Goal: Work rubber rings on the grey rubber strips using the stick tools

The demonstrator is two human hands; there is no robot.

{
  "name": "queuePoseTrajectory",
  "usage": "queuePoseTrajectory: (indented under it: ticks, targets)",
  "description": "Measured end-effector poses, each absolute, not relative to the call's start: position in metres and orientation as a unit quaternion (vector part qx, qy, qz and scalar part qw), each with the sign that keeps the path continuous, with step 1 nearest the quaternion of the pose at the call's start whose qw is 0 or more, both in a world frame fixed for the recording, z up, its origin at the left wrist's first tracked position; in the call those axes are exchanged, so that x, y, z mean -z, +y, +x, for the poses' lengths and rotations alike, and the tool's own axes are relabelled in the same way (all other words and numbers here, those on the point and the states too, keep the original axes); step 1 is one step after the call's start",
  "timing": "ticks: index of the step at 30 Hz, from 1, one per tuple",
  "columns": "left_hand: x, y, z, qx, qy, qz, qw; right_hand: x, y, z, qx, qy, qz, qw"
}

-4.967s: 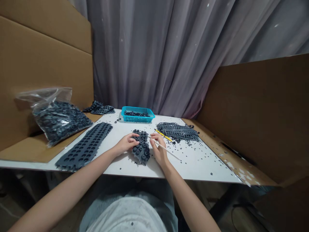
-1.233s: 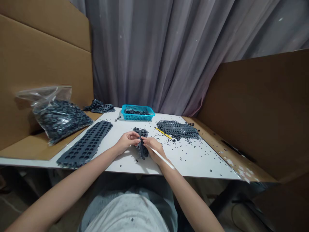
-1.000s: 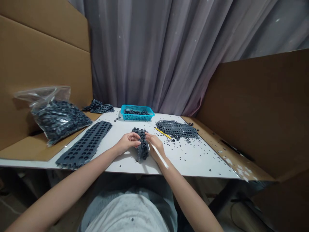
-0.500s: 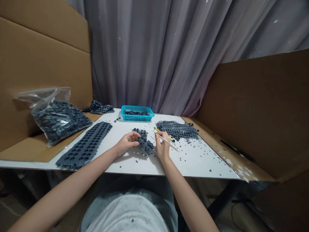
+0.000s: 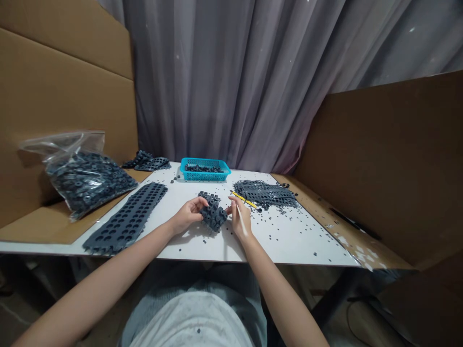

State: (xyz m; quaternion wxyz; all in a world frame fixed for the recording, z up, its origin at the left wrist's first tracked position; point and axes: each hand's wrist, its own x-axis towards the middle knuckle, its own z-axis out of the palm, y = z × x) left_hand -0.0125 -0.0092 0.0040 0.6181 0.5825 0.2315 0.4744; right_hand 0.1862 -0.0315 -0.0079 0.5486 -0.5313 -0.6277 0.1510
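A folded dark grey rubber sheet (image 5: 214,217) with rows of round studs is pinched by my left hand (image 5: 188,215) at its left edge, above the white table. My right hand (image 5: 240,219) is at the sheet's right side, closed round a thin white stick (image 5: 242,218) that slants back over the hand. The fingertips of this hand are close to the sheet; whether they touch it I cannot tell. Just beyond the right hand lies a yellow pencil-like tool (image 5: 244,199).
A blue basket (image 5: 206,176) of small dark parts stands at the back. Left are a flat holed rubber sheet (image 5: 128,217) and a clear bag (image 5: 88,180) of grey rings. Stacked holed sheets (image 5: 265,193) lie right, amid scattered black bits. Cardboard walls (image 5: 383,164) flank the table.
The studded sheet has turned and bunched up between my hands. The white stick has swung from pointing right to lying back along my right hand.
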Motion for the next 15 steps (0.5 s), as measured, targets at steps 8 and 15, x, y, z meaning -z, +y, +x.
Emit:
queuePoseTrajectory:
  ticks: [8,15]
  targets:
    - [-0.0073,-0.0109,-0.0114,-0.478,0.218,0.564,0.637,0.0131,-0.0287,0.1874,-0.157,-0.617,-0.566,0.523]
    - [-0.0126,-0.0121,-0.0142,-0.475,0.199,0.551,0.656,0.0101,-0.0317,0.1859,-0.184,-0.637,-0.546,0.513]
